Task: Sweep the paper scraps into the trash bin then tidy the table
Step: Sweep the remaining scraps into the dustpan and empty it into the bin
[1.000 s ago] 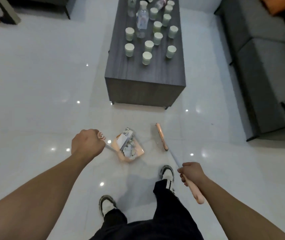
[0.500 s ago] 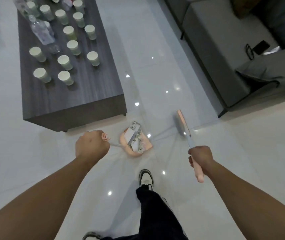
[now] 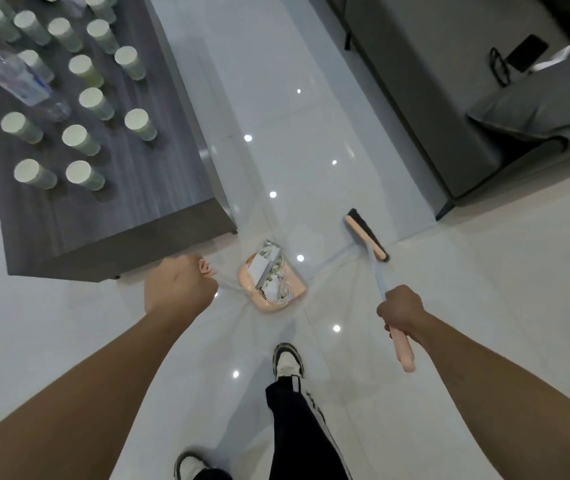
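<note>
Pink plastic marks both tools in view. A pink dustpan (image 3: 273,285) is held over the white tiled floor (image 3: 311,116), just off the near corner of the dark grey wood-grain surface (image 3: 159,188), and paper scraps (image 3: 271,268) are seen piled inside it, with a comb-like toothed edge visible along one side. The end of the dustpan's handle is gripped in the left hand (image 3: 179,292), whose fingers are curled tightly into a fist around it. A long-handled broom (image 3: 368,240) is held by the right hand (image 3: 401,308); its fingers are wrapped round the shaft where the pale blue section meets the pink grip, and the pink end of the handle is seen projecting below the hand. The broom's head, pink on top with dark bristles, is positioned near the floor to the right of the dustpan, apart from it. The two hands are kept well apart, one on each tool.

On the surface, many pale green paper cups (image 3: 79,138) are set upside down in loose rows, and a clear plastic bottle (image 3: 17,77) is laid on its side among them. A grey sofa (image 3: 432,81) is seen at the upper right, with a dark phone (image 3: 526,51) and a pair of glasses (image 3: 498,69) resting on it. Black trousers and two black-and-white shoes (image 3: 287,362) are visible below, between the forearms.
</note>
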### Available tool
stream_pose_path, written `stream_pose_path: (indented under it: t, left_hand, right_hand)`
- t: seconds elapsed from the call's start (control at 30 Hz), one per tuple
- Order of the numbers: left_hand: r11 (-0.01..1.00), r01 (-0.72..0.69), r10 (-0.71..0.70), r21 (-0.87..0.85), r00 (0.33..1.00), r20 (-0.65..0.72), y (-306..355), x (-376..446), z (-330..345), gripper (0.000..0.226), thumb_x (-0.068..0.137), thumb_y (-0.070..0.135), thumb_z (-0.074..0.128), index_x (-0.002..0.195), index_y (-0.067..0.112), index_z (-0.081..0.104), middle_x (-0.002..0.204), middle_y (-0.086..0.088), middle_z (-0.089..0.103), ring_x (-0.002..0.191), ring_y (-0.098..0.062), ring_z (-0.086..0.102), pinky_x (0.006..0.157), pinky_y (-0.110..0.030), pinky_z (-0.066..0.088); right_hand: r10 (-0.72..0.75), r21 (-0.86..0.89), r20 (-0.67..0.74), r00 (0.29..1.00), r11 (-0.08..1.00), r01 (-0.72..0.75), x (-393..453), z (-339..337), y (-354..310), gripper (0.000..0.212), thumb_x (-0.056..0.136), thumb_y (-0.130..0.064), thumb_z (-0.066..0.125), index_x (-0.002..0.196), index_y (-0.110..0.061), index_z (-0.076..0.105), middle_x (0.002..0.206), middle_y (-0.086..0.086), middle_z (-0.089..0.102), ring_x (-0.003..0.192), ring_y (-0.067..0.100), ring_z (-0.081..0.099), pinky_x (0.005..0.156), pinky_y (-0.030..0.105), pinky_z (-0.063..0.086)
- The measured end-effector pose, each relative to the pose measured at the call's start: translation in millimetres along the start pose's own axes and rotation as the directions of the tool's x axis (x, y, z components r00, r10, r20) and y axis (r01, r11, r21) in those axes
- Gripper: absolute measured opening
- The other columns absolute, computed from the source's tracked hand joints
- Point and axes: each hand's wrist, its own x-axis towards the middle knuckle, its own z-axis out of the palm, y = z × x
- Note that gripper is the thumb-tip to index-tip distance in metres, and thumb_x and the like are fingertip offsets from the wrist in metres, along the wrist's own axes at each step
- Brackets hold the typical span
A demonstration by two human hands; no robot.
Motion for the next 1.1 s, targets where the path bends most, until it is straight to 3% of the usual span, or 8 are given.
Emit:
stream_pose_path:
  t: [0.13,0.3,0.43,0.57,0.7,0.87,1.1]
  left_hand:
    - [1.0,-0.02,0.02,0.004,1.0,0.013,13.4,-6.3,3.2,0.008,0.07,0.024,0.055,0.063,0.02,0.053,0.061,0.0,0.056,0.058,-0.026,0.055,0.054,-0.027,0.04]
    - [1.0,-0.009,0.01,-0.021,0.999,0.033,9.7,-13.8,4.4,0.011,0.072,0.026,0.056,0.063,0.02,0.053,0.062,0.0,0.057,0.06,-0.026,0.057,0.055,-0.027,0.044]
    - [0.999,0.002,-0.001,-0.053,1.0,0.021,1.1,-25.9,7.6,0.007,0.071,0.021,0.055,0.064,0.02,0.055,0.06,0.0,0.057,0.058,-0.024,0.056,0.057,-0.027,0.049]
    - [0.997,0.027,-0.026,-0.079,1.0,0.009,-9.8,-38.6,8.2,0.006,0.072,0.019,0.057,0.067,0.02,0.057,0.062,-0.001,0.057,0.059,-0.023,0.055,0.057,-0.028,0.049]
    - [0.989,0.075,-0.075,-0.131,0.997,0.007,-32.5,-65.0,15.5,0.006,0.072,0.015,0.055,0.07,0.021,0.057,0.065,0.0,0.058,0.06,-0.022,0.054,0.055,-0.026,0.043]
    - [0.967,0.154,-0.148,-0.201,0.988,0.045,-88.4,-106.8,32.1,0.007,0.075,0.017,0.053,0.068,0.02,0.053,0.064,-0.001,0.056,0.058,-0.022,0.052,0.05,-0.026,0.033]
    - [0.862,0.353,-0.363,-0.365,0.931,0.043,-187.9,-163.1,53.6,0.012,0.078,0.023,0.048,0.068,0.02,0.052,0.065,-0.003,0.059,0.06,-0.026,0.056,0.055,-0.029,0.043]
  right_hand:
    - [-0.003,-0.133,0.14,0.99,0.991,0.022,-35.5,17.3,14.4,0.025,0.088,0.002,0.056,0.113,0.005,0.057,0.095,0.021,0.06,0.053,0.029,0.062,0.038,0.027,0.048]
    - [-0.036,-0.091,0.267,0.963,0.994,0.062,-69.3,30.0,30.8,0.047,0.086,0.004,0.056,0.133,0.002,0.053,0.108,0.023,0.058,0.049,0.025,0.056,0.036,0.022,0.044]
    - [-0.025,-0.051,0.333,0.943,0.998,0.044,-87.2,32.6,37.5,0.039,0.084,-0.002,0.059,0.123,-0.006,0.059,0.076,0.013,0.055,0.04,0.018,0.05,0.04,0.021,0.041]
    - [-0.036,0.008,0.318,0.947,0.999,0.036,-97.0,31.5,45.5,0.035,0.082,-0.003,0.063,0.116,-0.011,0.061,0.066,0.01,0.055,0.04,0.017,0.05,0.043,0.023,0.041]
    - [-0.054,0.029,0.285,0.957,0.998,0.047,-109.7,38.2,52.1,0.05,0.08,-0.005,0.065,0.13,-0.013,0.06,0.062,0.009,0.057,0.041,0.017,0.051,0.042,0.023,0.042]
    - [-0.113,-0.043,0.278,0.954,0.991,0.13,-137.2,64.0,40.3,0.059,0.082,-0.007,0.066,0.139,-0.011,0.054,0.064,0.01,0.059,0.041,0.017,0.052,0.042,0.022,0.043]
    - [-0.182,-0.211,0.311,0.933,0.944,0.255,-185.3,127.6,-1.0,0.056,0.083,-0.005,0.066,0.138,-0.009,0.055,0.068,0.011,0.059,0.044,0.017,0.052,0.04,0.021,0.041]
